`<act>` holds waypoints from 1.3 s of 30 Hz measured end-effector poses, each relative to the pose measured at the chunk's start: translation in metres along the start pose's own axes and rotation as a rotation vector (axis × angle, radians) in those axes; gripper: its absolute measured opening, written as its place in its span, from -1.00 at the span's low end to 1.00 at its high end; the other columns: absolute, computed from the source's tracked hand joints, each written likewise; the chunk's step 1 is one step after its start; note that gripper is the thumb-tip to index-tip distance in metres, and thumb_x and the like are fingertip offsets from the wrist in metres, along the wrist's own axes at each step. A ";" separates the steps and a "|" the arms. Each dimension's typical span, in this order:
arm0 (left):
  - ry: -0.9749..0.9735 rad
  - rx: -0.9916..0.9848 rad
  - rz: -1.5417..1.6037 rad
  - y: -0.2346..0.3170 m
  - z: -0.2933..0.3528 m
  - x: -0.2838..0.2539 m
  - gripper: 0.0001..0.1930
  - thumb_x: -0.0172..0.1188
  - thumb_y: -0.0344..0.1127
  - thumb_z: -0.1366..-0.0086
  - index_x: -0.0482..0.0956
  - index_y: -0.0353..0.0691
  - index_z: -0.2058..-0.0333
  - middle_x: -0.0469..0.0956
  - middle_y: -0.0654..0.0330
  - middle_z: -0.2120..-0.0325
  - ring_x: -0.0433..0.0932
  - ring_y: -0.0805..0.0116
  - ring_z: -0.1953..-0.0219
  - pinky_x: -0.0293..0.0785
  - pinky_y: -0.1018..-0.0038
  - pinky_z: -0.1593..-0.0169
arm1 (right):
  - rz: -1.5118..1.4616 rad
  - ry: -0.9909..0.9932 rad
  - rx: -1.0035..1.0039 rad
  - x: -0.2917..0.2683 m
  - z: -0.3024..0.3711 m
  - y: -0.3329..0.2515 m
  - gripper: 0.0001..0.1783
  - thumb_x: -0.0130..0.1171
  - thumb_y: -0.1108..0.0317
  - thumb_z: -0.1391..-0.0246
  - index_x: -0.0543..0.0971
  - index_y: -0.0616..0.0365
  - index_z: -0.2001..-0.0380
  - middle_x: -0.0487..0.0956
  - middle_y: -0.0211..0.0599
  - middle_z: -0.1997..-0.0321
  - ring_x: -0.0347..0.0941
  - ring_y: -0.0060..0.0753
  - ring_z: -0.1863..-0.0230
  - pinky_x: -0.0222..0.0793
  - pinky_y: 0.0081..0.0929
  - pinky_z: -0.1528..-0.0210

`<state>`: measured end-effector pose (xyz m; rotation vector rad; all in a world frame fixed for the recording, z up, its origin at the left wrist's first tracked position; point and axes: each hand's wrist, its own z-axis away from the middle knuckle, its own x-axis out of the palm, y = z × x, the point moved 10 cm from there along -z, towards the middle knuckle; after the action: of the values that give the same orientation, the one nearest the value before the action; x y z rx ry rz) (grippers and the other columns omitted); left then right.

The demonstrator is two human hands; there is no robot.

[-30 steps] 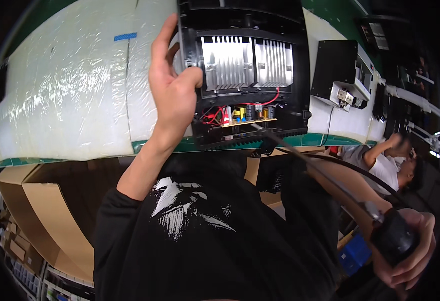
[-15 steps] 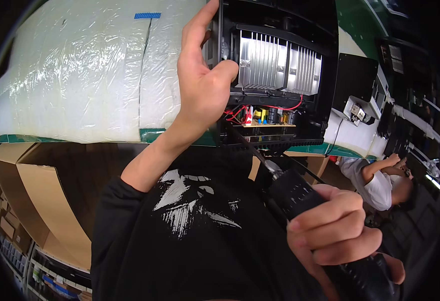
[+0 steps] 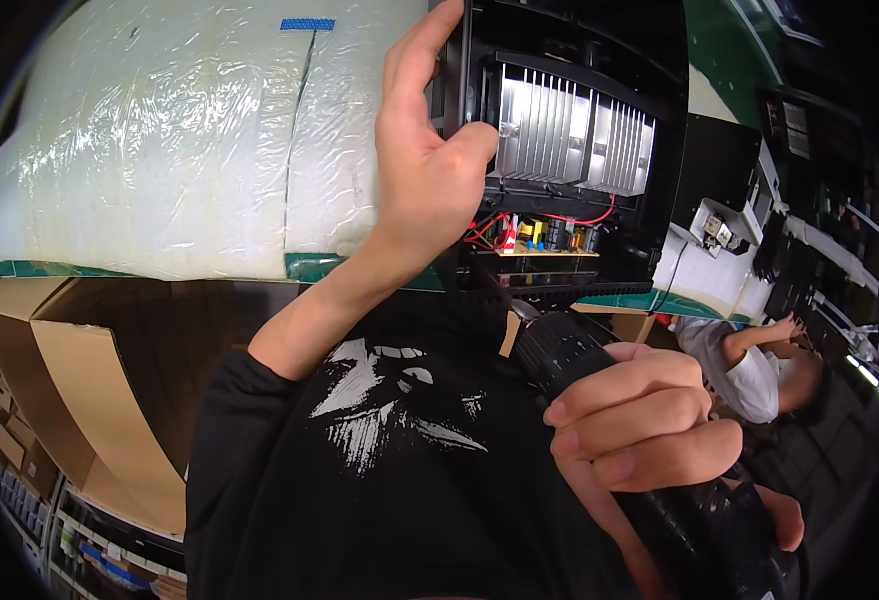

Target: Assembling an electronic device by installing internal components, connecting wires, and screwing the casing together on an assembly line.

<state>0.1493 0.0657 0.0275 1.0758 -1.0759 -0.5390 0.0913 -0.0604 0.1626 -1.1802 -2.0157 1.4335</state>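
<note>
A black equipment casing [image 3: 664,230] sits open on the bench. Inside it are a finned silver heatsink [image 3: 549,125] and a circuit board [image 3: 549,253] with red wires. My left hand [image 3: 429,185] grips the casing's left wall, thumb over the inner side and fingers stretched along the outside. Lower right, my right hand [image 3: 649,420] is wrapped round a black power screwdriver [image 3: 559,350]. Its long thin bit points up and left to the casing's near left corner. I cannot tell whether the tip sits on a screw; it is lost against the dark casing.
Clear plastic film [image 3: 189,150] covers the white padded bench top to the left. Under its green edge stands an open cardboard box [image 3: 79,380]. A black panel [image 3: 717,160] and a small metal-framed part [image 3: 716,230] lie right. Another person [image 3: 739,365] works farther right.
The power screwdriver in my right hand has moved up and left, closer to the casing. The casing and my left hand appear slightly farther right in view, grip unchanged.
</note>
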 end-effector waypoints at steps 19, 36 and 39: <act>-0.185 0.888 0.059 0.017 0.013 -0.007 -0.22 -0.11 -0.73 0.16 0.05 -0.48 -0.19 0.19 -0.13 -0.14 0.13 0.06 -0.24 -0.05 0.27 -0.32 | -0.137 0.062 -0.191 0.022 -0.009 0.003 -0.80 0.26 0.56 0.21 0.41 0.36 0.55 0.48 -0.08 0.64 0.43 -0.21 0.69 0.35 -0.49 0.72; -0.134 -0.069 -0.196 -0.002 0.011 -0.024 -0.12 -0.18 -0.65 0.24 0.08 -0.35 -0.25 0.32 0.09 -0.11 0.40 0.62 0.37 0.09 0.78 0.58 | 0.298 0.815 -0.869 -0.178 0.092 -0.131 -0.33 -0.10 -0.37 -0.03 0.27 -0.08 0.02 0.30 -0.42 0.48 0.18 -0.56 0.68 0.14 -0.58 0.69; -0.106 -0.104 -0.279 0.002 0.016 -0.031 -0.11 -0.21 -0.64 0.28 0.11 -0.37 -0.24 0.26 0.05 -0.16 0.44 0.55 0.20 0.16 0.80 0.54 | 0.555 0.976 -0.825 -0.228 0.125 -0.135 -0.25 -0.24 -0.48 0.00 0.30 -0.05 0.07 0.34 -0.36 0.55 0.19 -0.44 0.71 0.15 -0.48 0.69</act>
<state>0.1212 0.0845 0.0172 1.1216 -0.9833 -0.8743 0.0754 -0.3331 0.2687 -2.2930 -1.5505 -0.0546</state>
